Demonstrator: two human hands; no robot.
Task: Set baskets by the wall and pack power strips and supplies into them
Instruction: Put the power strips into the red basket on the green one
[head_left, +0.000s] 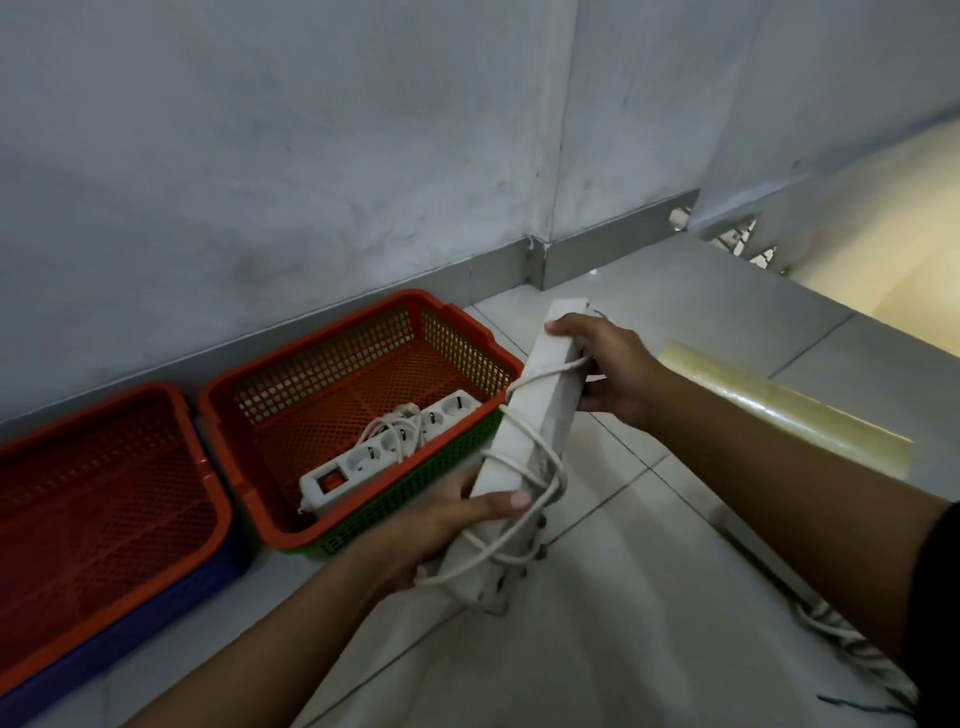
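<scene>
While hands (613, 374) grip strip (524, 441) — orange basket (467, 332): one strip | left basket (218, 499)

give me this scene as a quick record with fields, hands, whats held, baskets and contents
left hand: grips near end of held power strip
right hand: grips its far end
held power strip: white, cord wrapped around it, above the floor beside the baskets
right basket: orange nested in green, by the wall, holds one power strip
left basket: orange nested in blue, nothing visible inside
</scene>
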